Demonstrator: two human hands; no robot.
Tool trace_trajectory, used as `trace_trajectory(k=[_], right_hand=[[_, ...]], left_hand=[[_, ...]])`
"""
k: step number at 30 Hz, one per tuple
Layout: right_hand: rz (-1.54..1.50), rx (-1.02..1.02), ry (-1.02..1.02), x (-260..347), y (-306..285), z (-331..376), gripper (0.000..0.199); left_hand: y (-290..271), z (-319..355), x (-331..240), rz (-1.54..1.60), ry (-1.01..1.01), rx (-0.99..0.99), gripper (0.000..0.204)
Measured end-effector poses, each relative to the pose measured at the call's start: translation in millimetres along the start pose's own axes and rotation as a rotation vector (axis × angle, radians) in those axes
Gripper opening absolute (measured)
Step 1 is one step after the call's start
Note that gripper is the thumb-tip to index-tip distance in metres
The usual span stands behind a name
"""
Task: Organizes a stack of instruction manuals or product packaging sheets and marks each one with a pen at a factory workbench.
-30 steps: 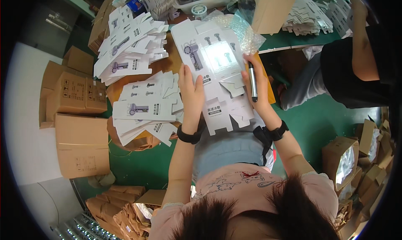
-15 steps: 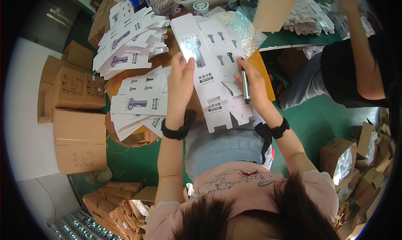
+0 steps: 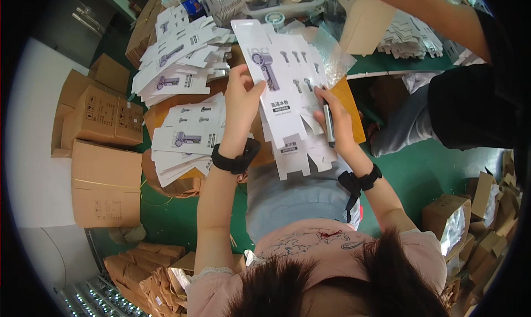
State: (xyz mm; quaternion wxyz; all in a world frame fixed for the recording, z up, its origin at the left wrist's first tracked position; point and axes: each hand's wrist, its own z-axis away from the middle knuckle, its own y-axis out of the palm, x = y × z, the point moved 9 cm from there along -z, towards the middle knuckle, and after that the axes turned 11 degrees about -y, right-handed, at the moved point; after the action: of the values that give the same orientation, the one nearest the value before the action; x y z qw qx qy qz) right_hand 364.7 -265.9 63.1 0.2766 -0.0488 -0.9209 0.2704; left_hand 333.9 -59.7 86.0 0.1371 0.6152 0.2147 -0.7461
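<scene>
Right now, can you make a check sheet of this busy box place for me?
Surface: green table, crowded.
Job's things: flat white printed carton, held up by both hands.
Clutter: stacks of flat cartons, tape rolls, clear bags.
Grippers: left hand grips the carton's left edge; right hand grips its right side, dark pen in its fingers.
Cables: nothing seen.
Surroundings: brown boxes, green floor, another person's arm.

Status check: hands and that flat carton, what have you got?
Left hand gripping the flat carton at its left edge. Right hand on its right side, pen in the fingers. Carton stacks to the left, clear of it.
</scene>
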Motion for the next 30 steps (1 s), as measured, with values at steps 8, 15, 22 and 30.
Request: trace_trajectory(k=[8,15,22,30], right_hand=[[-0.239,-0.001,0.117,-20.3,-9.7,3.8,0.042],[0.032,0.276,-0.165,13.9,1.9,-12.8,0.042],[0.0,0.288,-0.183,19.0,4.7,-10.6,0.042],[-0.63,-0.273,-0.152,50.9,-130.5,-62.3,0.037]], left_hand=[[-104.3,83.0,-38.6,0.259,0.379,-0.405,0.031],[-190.1,135.1,80.9,0.304,0.051,-0.765,0.022],[-174.1,130.6,123.4,-0.216,-0.348,-0.586,0.037],[-131.2,164.5,-55.3,-0.307,0.271,-0.158,0.046]])
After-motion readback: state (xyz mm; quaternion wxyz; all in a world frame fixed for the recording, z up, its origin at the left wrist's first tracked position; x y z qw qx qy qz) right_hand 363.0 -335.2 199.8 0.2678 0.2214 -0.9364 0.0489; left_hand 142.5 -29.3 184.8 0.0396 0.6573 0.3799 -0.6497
